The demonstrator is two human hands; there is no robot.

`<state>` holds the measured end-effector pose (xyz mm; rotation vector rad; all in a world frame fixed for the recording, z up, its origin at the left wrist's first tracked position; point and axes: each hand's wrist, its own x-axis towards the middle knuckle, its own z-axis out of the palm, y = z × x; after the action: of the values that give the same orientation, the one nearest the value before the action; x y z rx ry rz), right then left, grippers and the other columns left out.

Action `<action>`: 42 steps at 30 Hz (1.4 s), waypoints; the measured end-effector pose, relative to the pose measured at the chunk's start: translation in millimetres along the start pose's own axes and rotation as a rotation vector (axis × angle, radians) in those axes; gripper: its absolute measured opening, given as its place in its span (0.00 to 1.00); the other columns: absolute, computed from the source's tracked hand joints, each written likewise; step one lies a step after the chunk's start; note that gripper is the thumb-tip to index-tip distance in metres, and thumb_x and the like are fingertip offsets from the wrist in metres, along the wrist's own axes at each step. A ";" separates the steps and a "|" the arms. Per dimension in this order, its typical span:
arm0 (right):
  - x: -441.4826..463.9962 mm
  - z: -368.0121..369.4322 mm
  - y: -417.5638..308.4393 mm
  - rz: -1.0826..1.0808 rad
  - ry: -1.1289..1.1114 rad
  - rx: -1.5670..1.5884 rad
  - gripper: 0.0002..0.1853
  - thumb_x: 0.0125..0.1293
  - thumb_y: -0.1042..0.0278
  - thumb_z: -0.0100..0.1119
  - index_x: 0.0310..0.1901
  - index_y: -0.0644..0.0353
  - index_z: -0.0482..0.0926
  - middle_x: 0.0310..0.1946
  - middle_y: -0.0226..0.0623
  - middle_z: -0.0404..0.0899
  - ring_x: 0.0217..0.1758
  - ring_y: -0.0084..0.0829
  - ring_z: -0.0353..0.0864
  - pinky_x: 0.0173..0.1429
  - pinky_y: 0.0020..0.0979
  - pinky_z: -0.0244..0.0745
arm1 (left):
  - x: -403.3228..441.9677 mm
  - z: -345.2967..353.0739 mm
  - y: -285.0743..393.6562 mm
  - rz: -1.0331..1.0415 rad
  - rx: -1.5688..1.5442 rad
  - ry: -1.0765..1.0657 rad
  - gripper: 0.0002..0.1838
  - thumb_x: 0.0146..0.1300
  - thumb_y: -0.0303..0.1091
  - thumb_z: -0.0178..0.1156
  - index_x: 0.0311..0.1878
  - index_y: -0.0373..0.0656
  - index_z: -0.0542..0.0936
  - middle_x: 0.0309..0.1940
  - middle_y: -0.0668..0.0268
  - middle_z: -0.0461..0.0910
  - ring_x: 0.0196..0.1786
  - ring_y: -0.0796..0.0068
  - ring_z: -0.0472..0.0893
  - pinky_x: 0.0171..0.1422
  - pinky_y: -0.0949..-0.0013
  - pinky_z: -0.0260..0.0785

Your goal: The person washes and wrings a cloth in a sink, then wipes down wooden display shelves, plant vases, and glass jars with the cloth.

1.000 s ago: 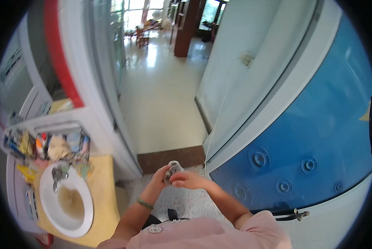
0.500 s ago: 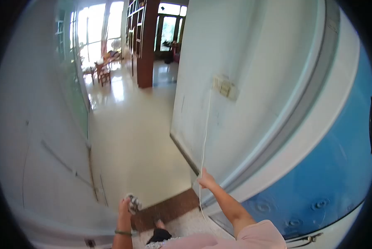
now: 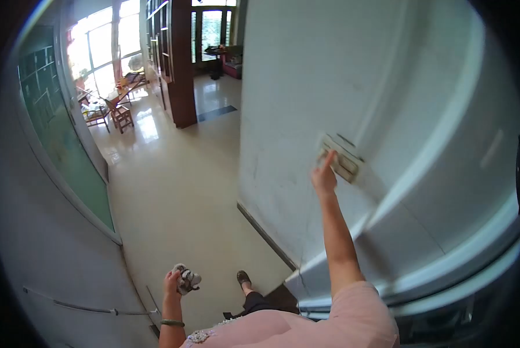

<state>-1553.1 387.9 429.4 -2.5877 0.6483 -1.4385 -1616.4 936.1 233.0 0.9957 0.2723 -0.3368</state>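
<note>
A green glass panel (image 3: pixel 68 139) stands at 9 o'clock, with a wooden chair (image 3: pixel 120 118) on the pale floor (image 3: pixel 173 191) toward 10. At 7 o'clock, the person's left hand (image 3: pixel 170 282), a bracelet (image 3: pixel 172 322) at its wrist, grips a small grey-and-white bundle (image 3: pixel 187 279) held out over the floor; what the bundle is cannot be told. At 6 o'clock, a dark shoe (image 3: pixel 244 278) rests on the pale floor, a step past the brown threshold where the foot stood half a second ago. At 3 o'clock, the right hand (image 3: pixel 325 178), lower on the wall beside a white cord in that earlier view, now reaches up to the wall plate (image 3: pixel 347 167), its index finger extended over the near end. The other fingers look curled; whether they hold anything cannot be told. The shift appears to bring the work in hand to the plate, the right hand alone engaged there, the left occupied with the bundle.
</note>
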 end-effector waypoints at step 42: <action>213.1 775.0 -615.9 0.309 -1.550 1.307 0.10 0.62 0.62 0.51 0.37 0.59 0.75 0.28 0.25 0.73 0.29 0.17 0.67 0.34 0.24 0.67 | 797.0 83.8 490.4 0.295 0.650 -0.070 0.28 0.50 0.34 0.65 0.53 0.39 0.66 0.33 0.66 0.75 0.35 0.79 0.74 0.38 0.74 0.69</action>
<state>-618.6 771.3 357.2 -1.5433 -0.1639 0.4370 -686.4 988.8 356.0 1.6378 -0.0614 -0.1890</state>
